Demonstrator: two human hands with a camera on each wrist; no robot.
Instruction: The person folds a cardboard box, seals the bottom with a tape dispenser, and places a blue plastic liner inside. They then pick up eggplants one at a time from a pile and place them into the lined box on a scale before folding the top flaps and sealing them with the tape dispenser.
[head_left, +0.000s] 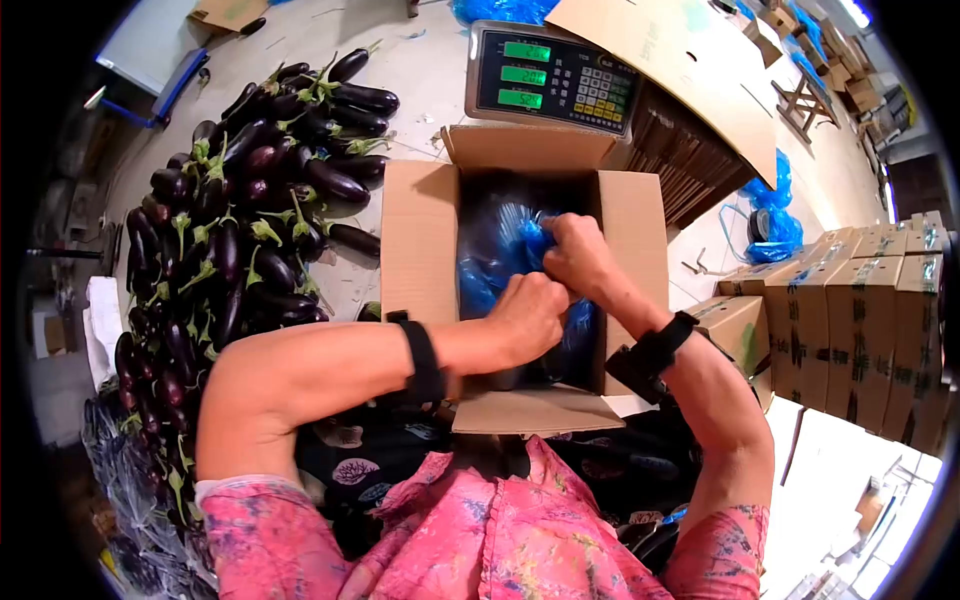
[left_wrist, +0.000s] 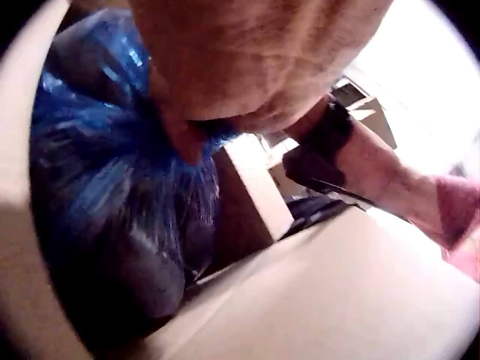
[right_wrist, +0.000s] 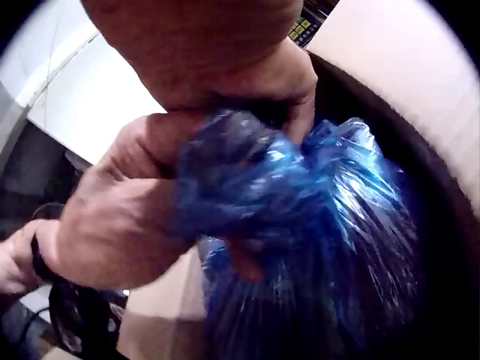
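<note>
A blue plastic bag (head_left: 487, 262) fills the inside of an open cardboard box (head_left: 420, 225), its neck bunched together. My left hand (head_left: 530, 318) grips the gathered plastic from the near side, fingers curled. Just beyond it, my right hand (head_left: 580, 255) pinches the bag's neck too. In the right wrist view the twisted plastic (right_wrist: 247, 172) bulges between both hands, and the left hand (right_wrist: 124, 206) is curled round it. Dark shapes show through the stretched bag (left_wrist: 142, 217) in the left wrist view.
A large heap of eggplants (head_left: 260, 190) lies on the floor at left. Behind the box stands a digital scale (head_left: 550, 80) with lit green displays, beside stacked flat cardboard (head_left: 680, 150). Taped cartons (head_left: 850, 310) line the right. The box flaps (head_left: 535, 412) stick outward.
</note>
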